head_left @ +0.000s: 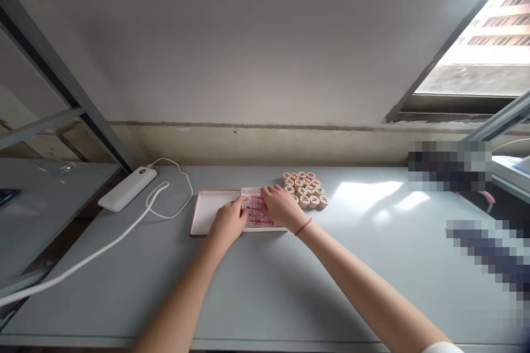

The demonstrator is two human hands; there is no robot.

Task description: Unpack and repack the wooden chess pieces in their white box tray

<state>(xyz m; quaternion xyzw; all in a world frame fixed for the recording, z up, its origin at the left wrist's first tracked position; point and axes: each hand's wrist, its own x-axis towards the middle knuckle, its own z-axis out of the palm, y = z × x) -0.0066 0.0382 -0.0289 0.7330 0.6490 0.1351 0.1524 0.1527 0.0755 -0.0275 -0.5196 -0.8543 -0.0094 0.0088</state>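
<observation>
An opened flat box lies on the grey table, its white-lined left half (pixel 217 205) beside its right half. In the right half lies a folded sheet with red lines (pixel 257 214), perhaps in clear plastic. My left hand (pixel 230 218) rests at the middle of the box, fingers bent; what they hold, if anything, is hidden. My right hand (pixel 279 205), with a red string on the wrist, reaches over the right half, its fingertips on the sheet. Round wooden pieces with red and black characters (pixel 306 190) stand grouped just behind my right hand.
A white power strip (pixel 128 188) with a white cable (pixel 111 245) lies on the table (pixel 256 292) at the left. Behind is a wall (pixel 248 55). Metal frame bars stand at both sides, with blurred dark items at the right.
</observation>
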